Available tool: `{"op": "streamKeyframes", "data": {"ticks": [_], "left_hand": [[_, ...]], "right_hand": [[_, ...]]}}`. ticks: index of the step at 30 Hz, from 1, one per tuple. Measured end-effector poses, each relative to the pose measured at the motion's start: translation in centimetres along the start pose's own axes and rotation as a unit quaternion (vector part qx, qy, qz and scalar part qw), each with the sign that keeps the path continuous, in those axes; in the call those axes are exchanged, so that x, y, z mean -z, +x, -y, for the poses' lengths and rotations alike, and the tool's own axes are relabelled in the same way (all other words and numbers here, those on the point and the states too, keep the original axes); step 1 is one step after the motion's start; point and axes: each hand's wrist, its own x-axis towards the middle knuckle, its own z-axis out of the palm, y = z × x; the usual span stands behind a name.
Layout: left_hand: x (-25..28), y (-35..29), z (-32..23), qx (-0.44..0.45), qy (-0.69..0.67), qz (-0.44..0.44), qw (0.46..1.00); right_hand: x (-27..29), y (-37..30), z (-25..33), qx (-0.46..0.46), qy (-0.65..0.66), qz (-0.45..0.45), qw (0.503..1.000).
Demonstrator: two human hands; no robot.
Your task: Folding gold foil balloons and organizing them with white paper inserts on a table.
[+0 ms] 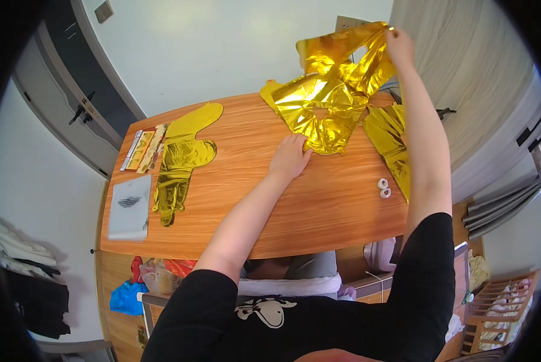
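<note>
A deflated gold foil balloon [334, 87] with two holes through it hangs partly lifted over the far right of the table. My right hand [401, 49] is raised high, closed on its upper right corner. Low on the same balloon, my left hand [290, 157] rests on the tabletop with its fingers and thumb closed at the bottom edge. A second flat gold foil balloon [177, 160] lies to the left. Beneath my right forearm lies a third gold foil balloon [388, 136], partly hidden by the arm.
Two small white rolls [384, 188] sit near the right side of the wooden table [252, 205]. At its left end lie a clear plastic sleeve [128, 208] and a printed card packet [142, 149]. A wall [222, 48] stands behind; a wood-grain cabinet [464, 72] is at right.
</note>
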Motion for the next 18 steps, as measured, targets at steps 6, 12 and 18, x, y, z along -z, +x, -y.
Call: {"op": "streamKeyframes", "data": {"ticks": [6, 12, 18], "left_hand": [[-1.3, 0.3, 0.8, -0.044, 0.014, -0.039, 0.998], [-0.6, -0.3, 2.0, -0.021, 0.016, -0.033, 0.999], [-1.1, 0.1, 1.9, -0.029, 0.017, -0.030, 0.999]], "right_hand": [[2.1, 7.3, -3.8, 0.040, -0.004, 0.062, 0.997], [1.0, 7.6, 1.3, 0.015, 0.039, 0.104, 0.994], [3.3, 8.8, 5.2, -0.035, -0.128, 0.113, 0.985]]}}
